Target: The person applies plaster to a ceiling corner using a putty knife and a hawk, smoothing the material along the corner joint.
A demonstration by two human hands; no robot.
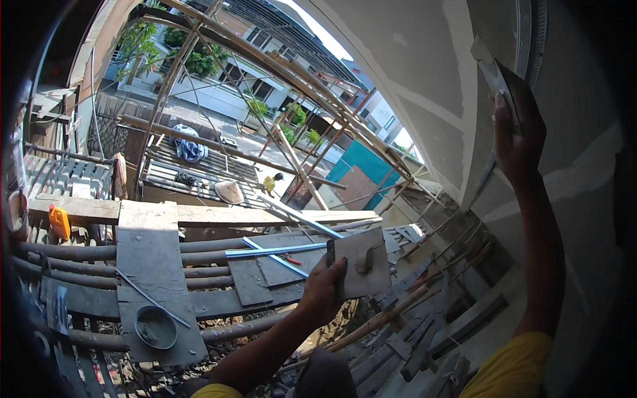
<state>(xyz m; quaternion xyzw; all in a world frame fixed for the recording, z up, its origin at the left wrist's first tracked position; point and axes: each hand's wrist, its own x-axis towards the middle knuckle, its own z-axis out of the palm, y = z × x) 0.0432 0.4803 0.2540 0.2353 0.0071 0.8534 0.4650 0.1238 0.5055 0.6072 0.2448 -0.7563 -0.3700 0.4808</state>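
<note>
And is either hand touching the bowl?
No, the bowl rests on a board, while the left hand holds a flat plate and the right hand a flat-bladed tool.

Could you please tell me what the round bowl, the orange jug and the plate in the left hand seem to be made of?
Bowl: metal or plastic; its rim looks thin, smooth and pale.
Jug: probably plastic, smooth in finish, with strong orange colour and a moulded shape.
Plate: uncertain; flat, dull and greyish, it could be metal, plastic or wood.
</note>
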